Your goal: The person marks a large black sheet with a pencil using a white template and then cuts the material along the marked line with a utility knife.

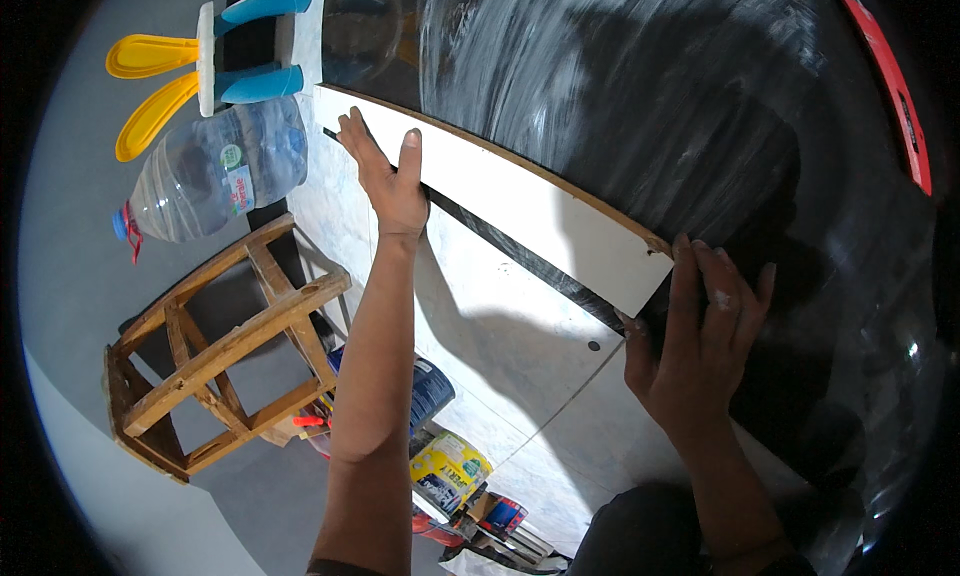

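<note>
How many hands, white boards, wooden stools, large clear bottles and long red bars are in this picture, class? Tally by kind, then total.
Hands: 2 (left hand, right hand)
White board: 1
Wooden stool: 1
Large clear bottle: 1
Long red bar: 1
Total: 6

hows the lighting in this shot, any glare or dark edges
Head view: bright light on the left part of the white board, shadow over its right end and the right hand; head view: small glints on the dark panel toward the right rim; head view: corners black from the fisheye.
</note>
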Available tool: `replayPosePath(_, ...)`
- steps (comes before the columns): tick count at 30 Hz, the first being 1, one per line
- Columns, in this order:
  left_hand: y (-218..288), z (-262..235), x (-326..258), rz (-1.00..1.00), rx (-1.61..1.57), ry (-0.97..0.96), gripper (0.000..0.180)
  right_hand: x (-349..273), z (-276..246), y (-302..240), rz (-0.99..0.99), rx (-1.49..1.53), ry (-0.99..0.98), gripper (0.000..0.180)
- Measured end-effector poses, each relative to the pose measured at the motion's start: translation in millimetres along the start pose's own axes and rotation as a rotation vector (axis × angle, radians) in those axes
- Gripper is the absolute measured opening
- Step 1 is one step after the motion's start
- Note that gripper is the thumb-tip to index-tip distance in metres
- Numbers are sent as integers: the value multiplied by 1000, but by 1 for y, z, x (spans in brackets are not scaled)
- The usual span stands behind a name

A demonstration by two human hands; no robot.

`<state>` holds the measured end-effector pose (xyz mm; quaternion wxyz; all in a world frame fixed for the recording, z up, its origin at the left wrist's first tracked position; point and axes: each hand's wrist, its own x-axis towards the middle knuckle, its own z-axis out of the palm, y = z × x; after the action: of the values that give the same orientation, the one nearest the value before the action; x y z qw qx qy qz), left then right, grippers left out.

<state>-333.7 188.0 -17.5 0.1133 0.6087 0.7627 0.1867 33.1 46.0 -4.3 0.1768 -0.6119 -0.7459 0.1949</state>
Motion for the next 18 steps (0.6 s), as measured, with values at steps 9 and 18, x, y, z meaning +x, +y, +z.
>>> replayPosePath(9,-15,0,1,86,-40,8,99,-7,-4,12,10,366,140,66)
replayPosePath(18,-4,3,0,29,-73,-15,92,-23,-16,21,-136,515,94,56)
